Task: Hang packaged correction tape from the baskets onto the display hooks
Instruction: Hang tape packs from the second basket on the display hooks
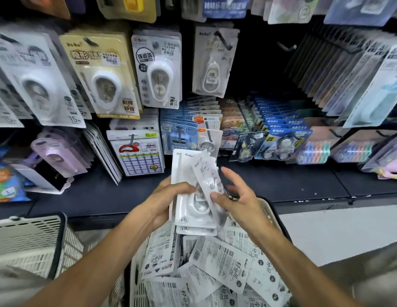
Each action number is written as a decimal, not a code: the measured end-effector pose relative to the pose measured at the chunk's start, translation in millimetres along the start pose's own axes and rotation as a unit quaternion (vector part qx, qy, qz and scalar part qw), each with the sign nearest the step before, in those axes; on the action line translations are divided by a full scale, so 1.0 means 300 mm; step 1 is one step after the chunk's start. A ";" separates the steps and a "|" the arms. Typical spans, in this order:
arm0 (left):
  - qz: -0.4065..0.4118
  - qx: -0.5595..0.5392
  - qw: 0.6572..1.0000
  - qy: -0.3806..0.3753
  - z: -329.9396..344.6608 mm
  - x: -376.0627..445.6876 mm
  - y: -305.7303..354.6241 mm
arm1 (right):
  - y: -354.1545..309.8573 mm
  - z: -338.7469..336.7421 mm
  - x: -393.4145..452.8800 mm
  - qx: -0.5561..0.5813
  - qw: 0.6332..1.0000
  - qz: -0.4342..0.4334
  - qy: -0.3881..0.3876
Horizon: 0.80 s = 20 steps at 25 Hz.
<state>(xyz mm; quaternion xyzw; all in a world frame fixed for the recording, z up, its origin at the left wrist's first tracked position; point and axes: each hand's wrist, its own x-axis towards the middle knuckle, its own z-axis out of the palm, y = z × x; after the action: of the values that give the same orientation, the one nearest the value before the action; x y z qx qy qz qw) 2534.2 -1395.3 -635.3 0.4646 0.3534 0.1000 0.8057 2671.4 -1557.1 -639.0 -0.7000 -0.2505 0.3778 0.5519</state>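
My left hand has its fingers clenched on a stack of correction tape packs. Right of them, my right hand pinches one tilted pack. Below both, more packs fill the basket.

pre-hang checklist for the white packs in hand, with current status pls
1. Left hand grips the stack of white packs: ok.
2. Right hand has one tilted pack separated: ok, pinched at its lower edge.
3. Hang hole lined up with a hook: not ok, pack is far below it.
4. Matching hook has room: ok, one pack on it.
5. Hang hole intact: cannot tell, blurred.
6. Basket has stock left: ok.
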 end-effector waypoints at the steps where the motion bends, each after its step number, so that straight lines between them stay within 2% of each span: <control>1: 0.009 -0.016 1.000 0.006 0.005 -0.003 0.015 | -0.016 0.006 -0.010 0.015 0.999 0.036 -0.005; 3: 0.029 -0.011 0.999 0.004 0.024 -0.015 0.049 | -0.048 0.023 -0.023 0.033 0.994 0.099 -0.012; 4: 0.038 0.012 0.999 -0.008 0.040 -0.026 0.072 | -0.061 0.027 -0.025 0.031 0.995 0.099 0.005; 7: 0.058 0.067 0.995 -0.037 0.081 -0.061 0.159 | -0.133 0.011 -0.020 0.071 0.995 0.035 0.056; 11: 0.156 0.094 0.983 -0.007 0.100 -0.135 0.311 | -0.278 -0.052 0.000 0.200 0.980 -0.019 -0.008; 14: 0.262 0.118 0.957 0.031 0.085 -0.181 0.437 | -0.379 -0.070 0.036 0.259 0.963 -0.069 -0.012; 17: 0.316 0.118 0.939 0.071 0.062 -0.203 0.550 | -0.476 -0.050 0.073 0.246 0.963 -0.107 0.024; 20: 0.342 0.090 0.932 0.080 0.046 -0.217 0.600 | -0.519 -0.033 0.075 0.133 0.978 -0.113 0.114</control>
<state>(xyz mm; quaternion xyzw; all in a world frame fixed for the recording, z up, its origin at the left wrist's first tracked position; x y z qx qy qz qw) 2526.0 -1337.7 -452.5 0.6182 0.2439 0.3745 0.6466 2703.1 -1504.3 -493.8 -0.6257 -0.2107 0.2605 0.7045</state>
